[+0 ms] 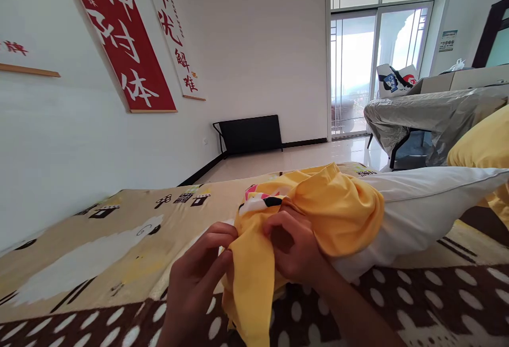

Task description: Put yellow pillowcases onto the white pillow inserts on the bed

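A yellow pillowcase (345, 211) with a pink, white and black print is bunched over the near end of a white pillow (421, 196), whose other end sticks out to the right. My left hand (201, 270) pinches the left edge of the cloth between thumb and fingers. On the other side of a hanging yellow flap, my right hand (296, 241) has its thumb and fingers curled onto the fabric. The flap drops between both hands toward the bottom edge. Folds hide the part of the pillow inside the case.
Beneath lies a beige blanket (135, 257) with sheep prints and a brown dotted border. Another yellow pillow (481, 140) is at the right edge. Behind it stands a table under silvery plastic (429, 108) with boxes. A black folded table (250, 135) leans by the wall.
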`<state>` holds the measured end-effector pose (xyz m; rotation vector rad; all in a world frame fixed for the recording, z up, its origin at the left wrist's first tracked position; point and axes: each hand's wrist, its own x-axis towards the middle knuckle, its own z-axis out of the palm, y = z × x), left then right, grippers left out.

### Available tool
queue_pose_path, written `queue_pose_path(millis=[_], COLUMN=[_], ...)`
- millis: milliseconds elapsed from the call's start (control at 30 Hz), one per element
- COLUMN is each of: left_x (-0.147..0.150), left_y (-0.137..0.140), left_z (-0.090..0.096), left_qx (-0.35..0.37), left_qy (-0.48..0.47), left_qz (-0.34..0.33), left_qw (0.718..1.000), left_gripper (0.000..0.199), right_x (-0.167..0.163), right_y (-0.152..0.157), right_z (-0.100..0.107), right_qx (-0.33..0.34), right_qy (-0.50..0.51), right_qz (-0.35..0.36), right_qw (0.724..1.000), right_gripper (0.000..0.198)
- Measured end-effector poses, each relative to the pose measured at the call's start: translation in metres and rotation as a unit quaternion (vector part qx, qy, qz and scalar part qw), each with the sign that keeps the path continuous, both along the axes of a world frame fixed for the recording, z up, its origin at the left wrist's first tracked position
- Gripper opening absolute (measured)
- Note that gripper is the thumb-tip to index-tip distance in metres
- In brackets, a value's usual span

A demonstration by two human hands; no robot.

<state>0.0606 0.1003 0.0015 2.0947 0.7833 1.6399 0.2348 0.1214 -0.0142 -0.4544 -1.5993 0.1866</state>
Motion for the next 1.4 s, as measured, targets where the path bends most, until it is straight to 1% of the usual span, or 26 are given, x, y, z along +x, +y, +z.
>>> queue_pose_path(millis=[67,133,233,300,367,433,500,600,700,733,833,933,1167,1267,1400], left_x=[-0.004,-0.005,-0.001,0.002,0.003,0.003,0.003,0.004,0.004,0.003,-0.002,-0.007,-0.007,-0.007,-0.009], left_y=[0.001,0.001,-0.004,-0.007,-0.009,-0.008,-0.008,-0.008,-0.009,-0.008,-0.005,-0.002,-0.002,-0.003,-0.005], left_z=[-0.002,-0.003,-0.001,0.002,0.003,0.003,0.002,0.001,0.001,0.002,0.003,0.005,0.009,0.008,0.004], left_qx=[-0.005,0.007,0.015,0.014,0.024,0.040,0.036,0.003,-0.018,-0.022,-0.017,-0.010,0.022,0.024,0.017], left_qy=[-0.004,0.013,0.068,0.096,0.125,0.162,0.179,0.141,0.124,0.129,0.162,0.180,0.188,0.171,0.142], left_qz=[0.025,0.052,0.067,0.080,0.088,0.086,0.086,0.079,0.049,0.040,0.011,-0.004,-0.014,-0.012,0.017], left_qw=[1.000,0.999,0.995,0.992,0.988,0.982,0.979,0.987,0.991,0.991,0.987,0.984,0.982,0.985,0.990], left_gripper=[0.006,0.005,0.006,0.008,0.008,0.007,0.008,0.011,0.014,0.015,0.014,0.013,0.012,0.012,0.009], right_x=[-0.001,-0.005,-0.012,-0.015,-0.014,-0.012,-0.008,-0.002,0.001,0.001,0.002,0.002,0.003,0.003,0.005], right_y=[0.000,0.001,0.004,0.005,0.005,0.004,0.001,-0.003,-0.006,-0.007,-0.008,-0.009,-0.010,-0.009,-0.008], right_z=[0.001,-0.001,-0.007,-0.010,-0.009,-0.006,-0.001,0.005,0.009,0.010,0.011,0.013,0.012,0.012,0.012], right_qx=[0.035,0.035,-0.014,-0.042,-0.036,-0.008,0.007,-0.006,-0.015,-0.015,-0.015,-0.022,-0.021,-0.016,-0.023], right_qy=[-0.031,-0.018,0.059,0.085,0.046,-0.025,-0.079,-0.117,-0.144,-0.148,-0.152,-0.153,-0.169,-0.172,-0.185], right_qz=[-0.022,-0.038,-0.060,-0.070,-0.062,-0.041,-0.020,0.000,0.017,0.018,0.021,0.034,0.039,0.045,0.060], right_qw=[0.999,0.998,0.996,0.993,0.996,0.999,0.997,0.993,0.989,0.989,0.988,0.987,0.985,0.984,0.981], right_gripper=[0.012,0.016,0.025,0.028,0.025,0.021,0.018,0.012,0.005,0.004,0.009,0.009,0.005,0.004,0.002])
